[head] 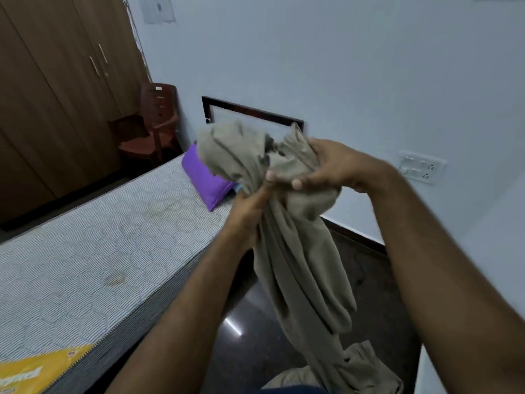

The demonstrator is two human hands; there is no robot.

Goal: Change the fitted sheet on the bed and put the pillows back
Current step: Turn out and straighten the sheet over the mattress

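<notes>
A bunched beige-grey fitted sheet (295,245) hangs in front of me, its lower end trailing down to the dark floor. My left hand (247,211) grips the sheet from below. My right hand (326,166) holds the gathered upper part, fingers curled round the cloth. The bare mattress (93,251), white with a quilted pattern, lies to my left. A purple pillow (204,180) rests at its far end by the wall, partly hidden behind the sheet.
A brown plastic chair (150,132) stands beyond the bed, next to a brown wardrobe (56,95). A dark-framed board (252,112) leans on the pale wall. A switch panel (420,166) is on the right wall. A yellow label (42,371) marks the mattress's near corner.
</notes>
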